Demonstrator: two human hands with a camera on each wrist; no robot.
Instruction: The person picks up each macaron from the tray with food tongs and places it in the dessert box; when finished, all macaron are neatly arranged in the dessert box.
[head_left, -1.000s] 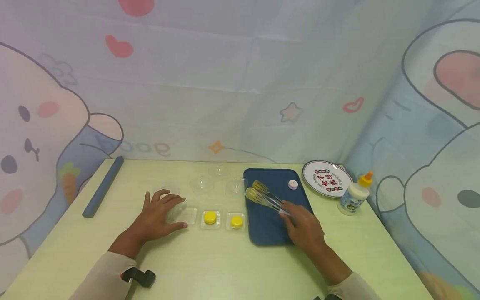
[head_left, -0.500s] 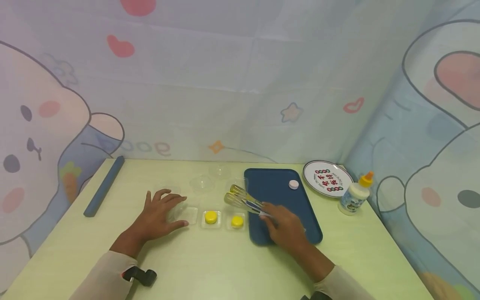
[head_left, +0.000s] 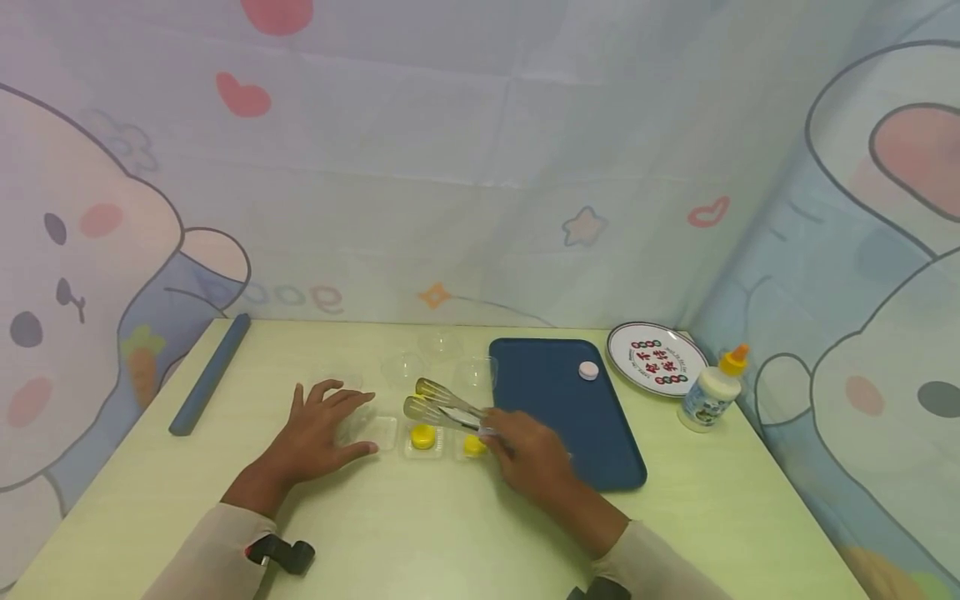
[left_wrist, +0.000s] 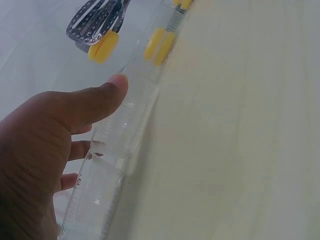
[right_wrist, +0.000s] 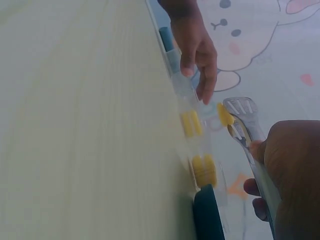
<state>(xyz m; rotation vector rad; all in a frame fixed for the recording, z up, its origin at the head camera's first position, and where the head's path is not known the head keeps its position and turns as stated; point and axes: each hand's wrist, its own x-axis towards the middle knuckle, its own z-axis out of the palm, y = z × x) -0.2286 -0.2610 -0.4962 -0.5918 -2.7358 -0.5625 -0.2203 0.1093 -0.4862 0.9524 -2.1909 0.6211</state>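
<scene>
My right hand (head_left: 532,454) grips metal tongs (head_left: 450,417) with slotted heads. A yellow macaron (left_wrist: 104,46) is pinched between the heads, above the row of clear plastic boxes. Two more yellow macarons, one on the left (head_left: 423,437) and one on the right (head_left: 474,446), sit in boxes of that row; the right one is partly covered by my right hand. At the row's left end, my left hand (head_left: 318,433) spreads its thumb and fingers about a clear box (head_left: 381,433) with no macaron in it. Whether the fingertips press on it I cannot tell.
Clear domed lids (head_left: 405,367) lie behind the boxes. To the right are a dark blue tray (head_left: 570,425) bearing a pink macaron (head_left: 588,371), a white plate (head_left: 625,346) and a glue bottle (head_left: 708,396). A blue-grey bar (head_left: 210,375) lies at the left edge.
My right hand has moved left with the tongs, from over the tray to above the boxes. The left hand has stayed in place.
</scene>
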